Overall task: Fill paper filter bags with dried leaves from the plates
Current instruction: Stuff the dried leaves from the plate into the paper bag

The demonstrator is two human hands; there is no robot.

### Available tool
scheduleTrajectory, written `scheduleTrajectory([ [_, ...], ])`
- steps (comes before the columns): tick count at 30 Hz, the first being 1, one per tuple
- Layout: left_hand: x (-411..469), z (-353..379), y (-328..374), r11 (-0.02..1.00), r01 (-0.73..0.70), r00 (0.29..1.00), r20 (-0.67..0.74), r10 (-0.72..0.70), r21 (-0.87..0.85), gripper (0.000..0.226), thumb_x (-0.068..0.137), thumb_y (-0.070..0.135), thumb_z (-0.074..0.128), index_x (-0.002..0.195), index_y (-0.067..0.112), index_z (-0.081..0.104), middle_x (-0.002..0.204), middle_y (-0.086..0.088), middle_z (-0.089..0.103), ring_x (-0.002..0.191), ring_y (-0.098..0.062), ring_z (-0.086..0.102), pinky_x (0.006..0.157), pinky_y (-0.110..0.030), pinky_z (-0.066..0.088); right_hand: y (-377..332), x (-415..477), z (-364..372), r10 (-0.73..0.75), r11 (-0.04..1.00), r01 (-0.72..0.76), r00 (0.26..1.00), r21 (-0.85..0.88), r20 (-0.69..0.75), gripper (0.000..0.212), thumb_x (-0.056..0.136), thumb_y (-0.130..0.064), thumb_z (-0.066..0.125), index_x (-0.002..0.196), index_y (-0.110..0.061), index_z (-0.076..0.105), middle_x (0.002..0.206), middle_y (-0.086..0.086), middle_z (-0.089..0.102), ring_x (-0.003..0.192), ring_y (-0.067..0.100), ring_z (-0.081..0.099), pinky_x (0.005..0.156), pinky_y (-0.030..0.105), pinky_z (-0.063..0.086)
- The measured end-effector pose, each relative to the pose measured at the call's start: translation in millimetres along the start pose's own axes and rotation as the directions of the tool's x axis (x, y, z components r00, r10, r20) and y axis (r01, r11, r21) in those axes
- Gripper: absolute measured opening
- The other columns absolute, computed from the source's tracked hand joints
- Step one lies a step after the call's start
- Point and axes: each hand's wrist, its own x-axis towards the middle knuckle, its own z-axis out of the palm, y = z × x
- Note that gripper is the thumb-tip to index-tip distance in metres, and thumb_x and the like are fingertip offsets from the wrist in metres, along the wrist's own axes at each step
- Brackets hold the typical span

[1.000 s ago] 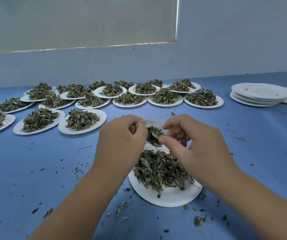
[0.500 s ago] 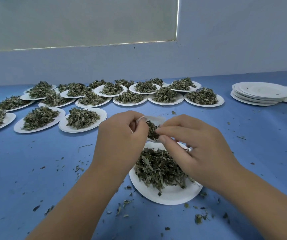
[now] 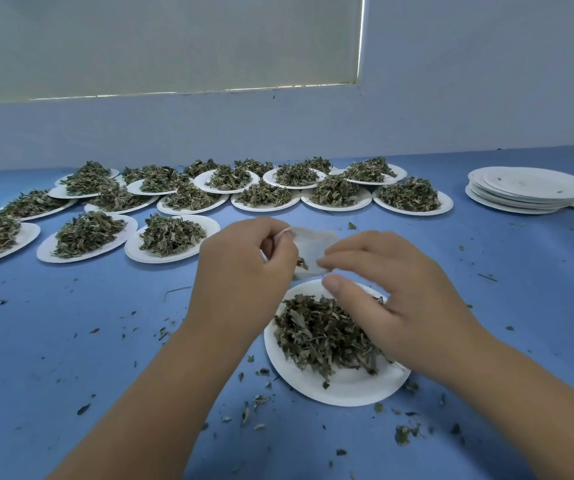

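My left hand (image 3: 244, 268) grips a white paper filter bag (image 3: 315, 245) by its left edge, just above the near white plate (image 3: 348, 389). A few dried leaves show at the bag's mouth beside my left fingers. A heap of dried leaves (image 3: 323, 330) lies on that plate. My right hand (image 3: 393, 289) hovers over the plate's far right side, its fingers stretched out toward the bag and nothing visible between them. The fingertips look blurred.
Several white plates heaped with dried leaves (image 3: 171, 233) fill the back left and middle of the blue table (image 3: 71, 341). A stack of bare plates (image 3: 524, 190) stands at the back right. Leaf crumbs lie scattered around the near plate.
My right hand has let go of its pinch of leaves at the bag's mouth and drawn back toward the plate, fingers spread. Fewer leaves now show at the bag's opening.
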Motion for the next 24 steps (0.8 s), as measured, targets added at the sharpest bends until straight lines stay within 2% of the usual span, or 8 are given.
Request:
scheduleTrajectory([
  [3, 4, -4, -6, 1.0, 0.017, 1.0, -0.015, -0.017, -0.008, 0.019, 0.088, 0.014, 0.06, 0.072, 0.005, 0.066, 0.061, -0.012, 0.058, 0.058, -0.021, 0.045, 0.048, -0.023, 0.033, 0, 0, -3, 0.086, 0.996, -0.085, 0.996, 0.03, -0.037, 0.021, 0.091, -0.039, 0.053, 0.103, -0.031, 0.069, 0.096, -0.02, 0.058, 0.085, -0.001, 0.053, 0.073, 0.004, 0.035],
  [5, 6, -6, -8, 0.999, 0.029, 0.999, -0.032, -0.03, -0.019, 0.02, 0.088, 0.014, 0.059, 0.072, 0.003, 0.065, 0.061, -0.013, 0.056, 0.055, -0.021, 0.042, 0.048, -0.023, 0.032, -2, -1, -2, 0.12, 0.993, -0.119, 0.992, -0.012, 0.043, 0.021, 0.091, -0.04, 0.054, 0.105, -0.032, 0.067, 0.093, -0.022, 0.054, 0.084, 0.001, 0.052, 0.07, 0.006, 0.036],
  [7, 7, -8, -10, 0.999, 0.048, 0.997, -0.061, -0.049, -0.014, 0.019, 0.087, 0.014, 0.059, 0.072, 0.004, 0.066, 0.06, -0.012, 0.056, 0.053, -0.018, 0.041, 0.048, -0.022, 0.032, -5, -2, 1, 0.145, 0.988, -0.133, 0.974, -0.077, 0.175, 0.033, 0.088, -0.048, 0.048, 0.114, -0.036, 0.063, 0.097, -0.024, 0.05, 0.088, -0.002, 0.049, 0.072, 0.008, 0.036],
  [9, 8, -9, -11, 0.998, 0.065, 0.994, -0.084, -0.066, -0.008, 0.019, 0.087, 0.013, 0.059, 0.072, 0.005, 0.066, 0.06, -0.011, 0.057, 0.054, -0.018, 0.042, 0.049, -0.024, 0.034, -9, -4, 6, 0.151, 0.982, -0.112, 0.948, -0.149, 0.281, 0.044, 0.087, -0.056, 0.041, 0.125, -0.039, 0.054, 0.106, -0.025, 0.044, 0.096, -0.005, 0.042, 0.076, 0.011, 0.035],
  [11, 9, -8, -11, 0.998, 0.071, 0.993, -0.09, -0.071, -0.004, 0.018, 0.087, 0.013, 0.058, 0.072, 0.007, 0.067, 0.059, -0.009, 0.057, 0.052, -0.014, 0.04, 0.049, -0.024, 0.034, -13, -3, 9, 0.141, 0.979, -0.082, 0.934, -0.189, 0.327, 0.05, 0.087, -0.059, 0.039, 0.133, -0.04, 0.048, 0.117, -0.024, 0.043, 0.106, -0.005, 0.036, 0.086, 0.018, 0.037],
  [14, 9, -8, -11, 0.998, 0.056, 0.994, -0.09, -0.054, 0.016, 0.018, 0.087, 0.013, 0.058, 0.072, 0.008, 0.067, 0.06, -0.007, 0.059, 0.06, -0.017, 0.047, 0.052, -0.022, 0.036, -18, 0, 11, 0.152, 0.978, -0.082, 0.909, -0.191, 0.387, 0.054, 0.086, -0.062, 0.039, 0.135, -0.039, 0.045, 0.129, -0.022, 0.043, 0.118, 0.0, 0.033, 0.096, 0.026, 0.039],
  [19, 9, -7, -15, 0.998, 0.013, 0.996, -0.088, -0.008, 0.059, 0.018, 0.087, 0.014, 0.057, 0.073, 0.004, 0.065, 0.063, -0.011, 0.059, 0.065, -0.021, 0.048, 0.055, -0.028, 0.038, -19, 12, 13, 0.139, 0.965, -0.003, 0.854, -0.262, 0.501, 0.052, 0.09, -0.058, 0.043, 0.137, -0.038, 0.042, 0.123, -0.014, 0.048, 0.115, 0.009, 0.038, 0.092, 0.033, 0.043],
  [24, 11, -8, -21, 0.997, 0.018, 0.995, -0.098, -0.012, 0.068, 0.019, 0.087, 0.015, 0.057, 0.073, 0.004, 0.064, 0.062, -0.011, 0.058, 0.064, -0.023, 0.047, 0.054, -0.031, 0.037, -19, 23, 19, 0.102, 0.965, 0.041, 0.853, -0.26, 0.512, 0.045, 0.091, -0.053, 0.046, 0.131, -0.034, 0.048, 0.109, -0.011, 0.05, 0.109, 0.012, 0.042, 0.086, 0.036, 0.047],
])
